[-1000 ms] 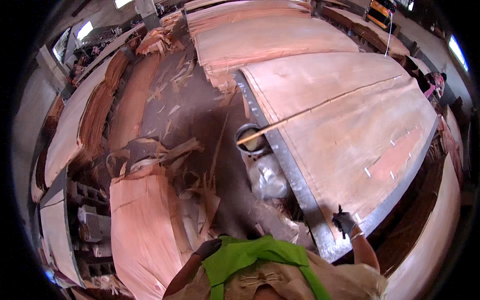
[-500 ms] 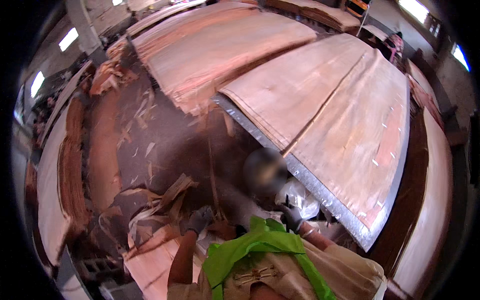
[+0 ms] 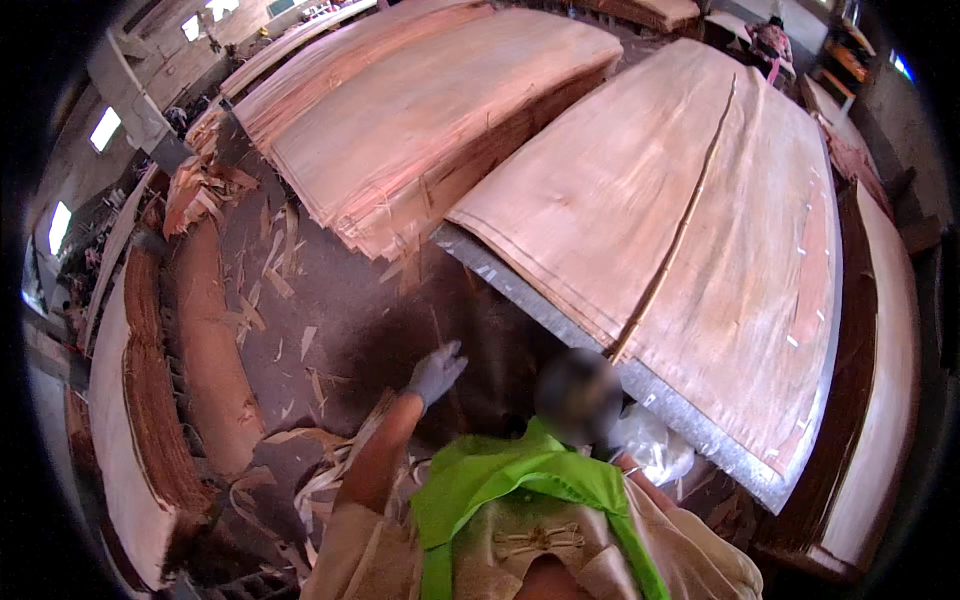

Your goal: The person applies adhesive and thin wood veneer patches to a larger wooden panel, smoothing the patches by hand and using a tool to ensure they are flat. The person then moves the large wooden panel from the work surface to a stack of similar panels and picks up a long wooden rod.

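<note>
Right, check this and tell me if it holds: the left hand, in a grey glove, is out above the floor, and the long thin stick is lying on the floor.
One thing is wrong: the long thin stick lies on the stacked wood sheets, as the head view shows. The left hand, in a grey glove, is out above the floor.

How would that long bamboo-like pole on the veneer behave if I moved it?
The bamboo-like pole looks slender, so it's probably light and may flex. It seems rounded, so it could roll, though ripples in the veneer sheet might slow it.
</note>
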### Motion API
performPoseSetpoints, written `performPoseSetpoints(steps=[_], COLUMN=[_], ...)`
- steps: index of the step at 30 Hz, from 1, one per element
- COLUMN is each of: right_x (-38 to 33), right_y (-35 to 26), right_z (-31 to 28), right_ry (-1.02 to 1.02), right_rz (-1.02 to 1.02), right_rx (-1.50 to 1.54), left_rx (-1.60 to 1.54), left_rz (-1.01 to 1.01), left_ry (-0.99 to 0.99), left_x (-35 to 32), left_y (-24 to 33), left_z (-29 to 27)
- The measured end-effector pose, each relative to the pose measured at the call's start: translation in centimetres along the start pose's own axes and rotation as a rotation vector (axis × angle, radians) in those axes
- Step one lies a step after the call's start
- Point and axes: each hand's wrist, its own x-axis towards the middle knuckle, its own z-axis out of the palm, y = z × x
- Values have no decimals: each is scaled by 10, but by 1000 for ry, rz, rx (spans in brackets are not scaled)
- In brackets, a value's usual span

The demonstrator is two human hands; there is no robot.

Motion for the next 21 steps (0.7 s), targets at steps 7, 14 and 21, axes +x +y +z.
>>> performPoseSetpoints(steps=[7, 14, 21], right_x=[32, 5, -6], right_y=[31, 16, -49], right_z=[-7, 10, 79], right_ry=[320, 673, 945], right_rz=[7, -94, -163], right_rx=[-226, -47, -195], left_rx=[465, 211, 432], left_rz=[196, -50, -133], left_ry=[206, 95, -157], left_x=[198, 404, 452], left_y=[16, -50, -59], left_z=[-48, -39, -39])
